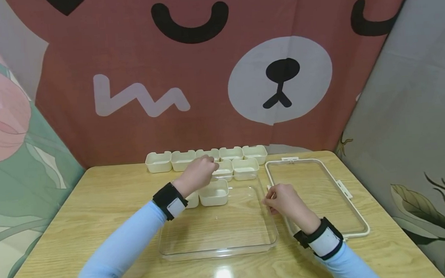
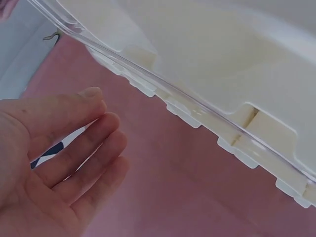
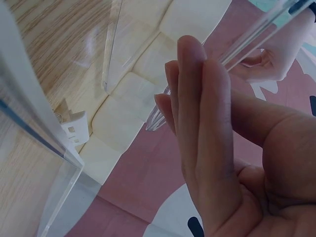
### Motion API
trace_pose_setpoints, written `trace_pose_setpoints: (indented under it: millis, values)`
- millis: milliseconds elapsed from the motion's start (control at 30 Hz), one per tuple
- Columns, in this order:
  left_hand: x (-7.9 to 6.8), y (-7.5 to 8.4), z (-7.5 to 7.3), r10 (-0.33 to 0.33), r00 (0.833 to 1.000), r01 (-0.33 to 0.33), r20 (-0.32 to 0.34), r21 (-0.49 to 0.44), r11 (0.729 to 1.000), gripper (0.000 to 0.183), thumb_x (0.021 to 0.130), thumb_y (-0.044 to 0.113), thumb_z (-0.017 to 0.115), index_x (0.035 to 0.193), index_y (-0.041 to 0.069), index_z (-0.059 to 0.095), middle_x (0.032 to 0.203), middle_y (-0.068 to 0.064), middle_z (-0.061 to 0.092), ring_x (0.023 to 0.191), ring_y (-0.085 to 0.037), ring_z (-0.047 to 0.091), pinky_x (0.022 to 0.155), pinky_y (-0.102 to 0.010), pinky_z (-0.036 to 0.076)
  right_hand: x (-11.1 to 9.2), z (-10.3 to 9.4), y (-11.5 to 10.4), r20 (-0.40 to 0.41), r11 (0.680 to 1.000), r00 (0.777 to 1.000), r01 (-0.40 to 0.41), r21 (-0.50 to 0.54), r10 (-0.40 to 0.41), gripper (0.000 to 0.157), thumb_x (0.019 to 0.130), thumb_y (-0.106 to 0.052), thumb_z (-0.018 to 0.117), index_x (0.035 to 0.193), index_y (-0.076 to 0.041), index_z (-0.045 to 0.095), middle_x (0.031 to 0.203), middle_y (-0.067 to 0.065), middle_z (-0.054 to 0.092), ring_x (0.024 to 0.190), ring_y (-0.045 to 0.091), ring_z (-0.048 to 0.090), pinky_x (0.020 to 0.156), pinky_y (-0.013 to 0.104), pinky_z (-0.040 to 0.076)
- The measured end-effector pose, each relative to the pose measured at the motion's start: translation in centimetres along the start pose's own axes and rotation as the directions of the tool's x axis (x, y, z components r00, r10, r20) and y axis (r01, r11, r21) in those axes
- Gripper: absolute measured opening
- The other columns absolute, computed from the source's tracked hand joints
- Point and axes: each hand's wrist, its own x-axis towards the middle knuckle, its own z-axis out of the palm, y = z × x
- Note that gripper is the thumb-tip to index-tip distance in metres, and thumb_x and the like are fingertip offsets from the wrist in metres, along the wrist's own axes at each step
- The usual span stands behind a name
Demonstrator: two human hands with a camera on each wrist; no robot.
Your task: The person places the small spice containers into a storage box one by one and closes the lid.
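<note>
My left hand [image 1: 196,174] hangs over the small cream bins, hiding part of them. Its fingers are loosely bent with nothing between them, as the left wrist view shows beside a cream bin [image 2: 207,59]. A large clear plastic box [image 1: 218,253] stands on the table. Inside its far left part sit two cream bins, one of them a square bin [image 1: 214,194], the other half covered by my left wrist. My right hand [image 1: 285,205] is at the box's right wall, its fingers [image 3: 190,108] straight and close to the clear rim.
Several matching cream bins [image 1: 158,163] line the back of the table, with a shorter row [image 1: 246,169] in front of them. To the right lies a clear lid with a white frame [image 1: 356,234] and side clips. A printed bear curtain [image 1: 206,127] hangs behind the table.
</note>
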Motion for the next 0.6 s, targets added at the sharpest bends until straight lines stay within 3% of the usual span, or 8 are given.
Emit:
trace_pose_setpoints:
  millis: [200, 600]
  values:
    - [0.8, -0.7, 0.8, 0.002, 1.0, -0.002, -0.01, 0.012, 1.0, 0.022, 0.079, -0.011, 0.058, 0.083, 0.007, 0.071, 0.073, -0.007, 0.061, 0.066, -0.021, 0.056, 0.054, -0.033, 0.047, 0.1, 0.0, 0.0, -0.001, 1.0, 1.0, -0.002, 0.003, 0.002, 0.007, 0.083, -0.007, 0.069, 0.08, -0.001, 0.068, 0.063, 0.005, 0.064, 0.055, 0.017, 0.065, 0.054, 0.032, 0.055]
    - [1.8, -1.7, 1.9, -0.022, 0.998, 0.022, 0.051, -0.015, 1.0, 0.021, 0.077, -0.013, 0.063, 0.085, 0.005, 0.072, 0.075, -0.008, 0.062, 0.068, -0.018, 0.055, 0.056, -0.031, 0.046, 0.1, 0.0, 0.1, 0.007, 1.0, 1.0, -0.002, -0.001, 0.002, 0.007, 0.083, -0.007, 0.069, 0.078, -0.002, 0.067, 0.062, 0.005, 0.064, 0.055, 0.018, 0.065, 0.055, 0.033, 0.055]
